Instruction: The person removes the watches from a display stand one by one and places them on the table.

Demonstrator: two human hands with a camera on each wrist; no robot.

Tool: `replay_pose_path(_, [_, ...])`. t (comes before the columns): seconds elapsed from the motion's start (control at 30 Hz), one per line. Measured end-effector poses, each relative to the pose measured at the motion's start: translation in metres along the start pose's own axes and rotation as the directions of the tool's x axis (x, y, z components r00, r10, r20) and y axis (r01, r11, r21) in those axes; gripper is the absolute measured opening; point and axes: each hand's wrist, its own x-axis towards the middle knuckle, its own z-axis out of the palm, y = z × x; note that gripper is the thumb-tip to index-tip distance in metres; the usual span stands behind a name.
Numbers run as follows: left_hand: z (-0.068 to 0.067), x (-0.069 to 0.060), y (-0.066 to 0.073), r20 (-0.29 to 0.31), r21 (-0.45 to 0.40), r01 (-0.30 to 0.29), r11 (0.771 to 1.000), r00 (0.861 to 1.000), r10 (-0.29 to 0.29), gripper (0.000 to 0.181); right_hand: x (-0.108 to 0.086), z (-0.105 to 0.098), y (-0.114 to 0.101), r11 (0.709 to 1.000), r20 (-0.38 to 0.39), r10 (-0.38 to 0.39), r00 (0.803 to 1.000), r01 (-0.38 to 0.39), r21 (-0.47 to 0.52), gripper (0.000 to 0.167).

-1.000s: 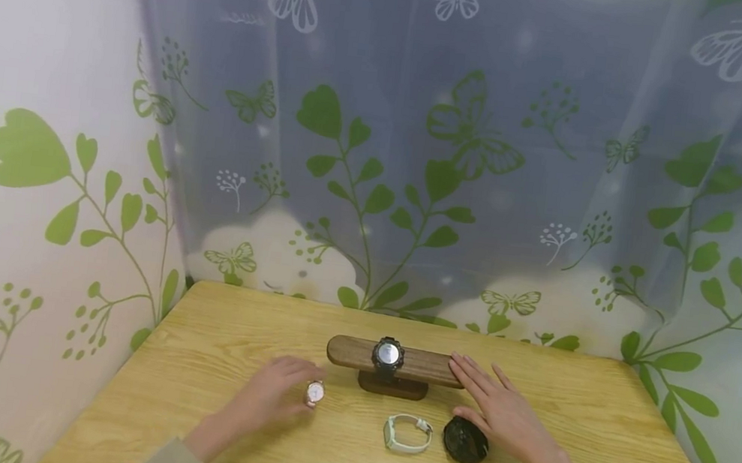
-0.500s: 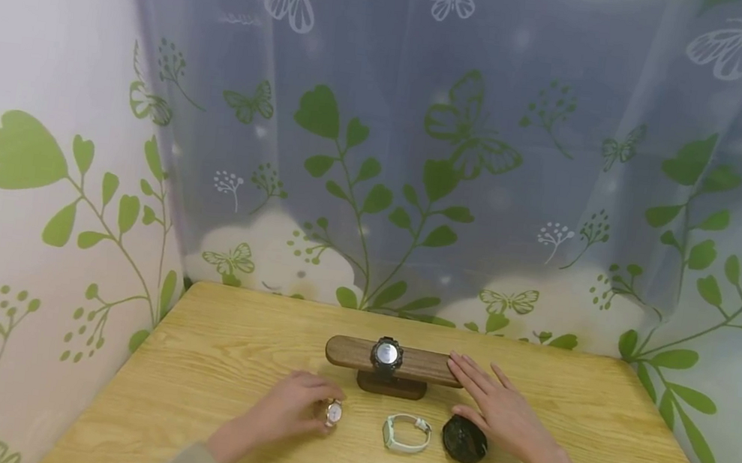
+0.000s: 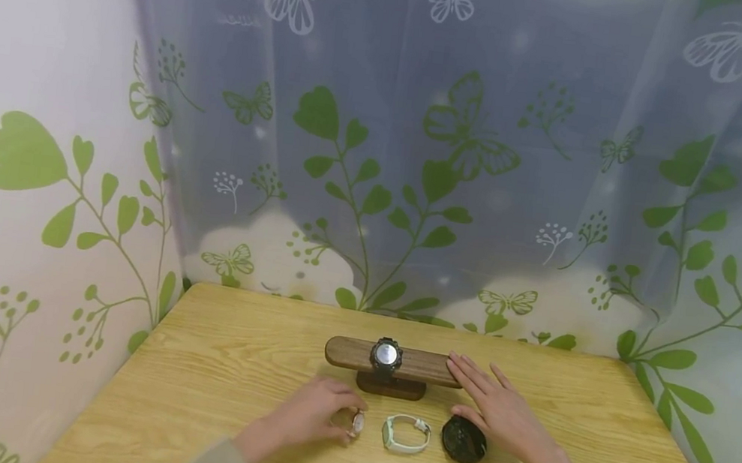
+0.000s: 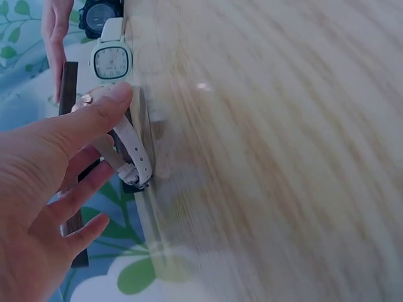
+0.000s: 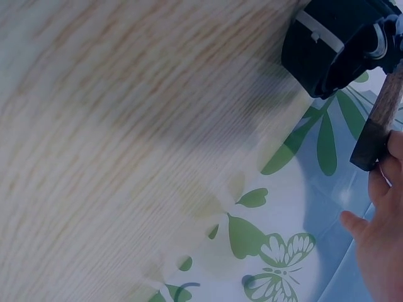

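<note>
My left hand (image 3: pixel 313 412) pinches a small watch (image 3: pixel 358 423) between thumb and fingers, just above or on the table. In the left wrist view, the pale strap (image 4: pixel 140 157) of this watch forms a buckled loop, and the thumb covers much of its case. My right hand (image 3: pixel 507 412) rests its straight fingertips on the right end of a dark wooden watch stand (image 3: pixel 428 366). A black round watch (image 3: pixel 388 355) is strapped around the stand's bar, left of its middle. Right of my left hand, a mint-green watch (image 3: pixel 408 449) lies on its side.
Another, bulky black watch (image 3: pixel 464 441) sits on the wooden table (image 3: pixel 209 350) below my right hand. Behind the table hangs a blue-grey curtain (image 3: pixel 390 52) printed with leaves and butterflies; a patterned pale wall (image 3: pixel 54 77) closes off the left side.
My left hand has moved right and slightly toward me, carrying the small watch close to the mint-green one. Its dial has turned more side-on. My right hand stays on the stand.
</note>
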Motion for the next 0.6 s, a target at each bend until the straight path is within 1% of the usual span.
replay_pose_path(0.2, [0.0061,0.0038,0.0024,0.005,-0.007,-0.025,1.000,1.000,0.025,0.053,-0.0003,0.0005,0.0003,1.000,0.003,0.006,1.000,-0.006,0.002,0.078])
replay_pose_path(0.6, [0.0098,0.0034,0.0018,0.022,-0.009,-0.012,1.000,1.000,0.012,0.056,-0.0002,0.0021,0.0021,1.000,0.021,0.016,1.000,-0.015,-0.006,0.078])
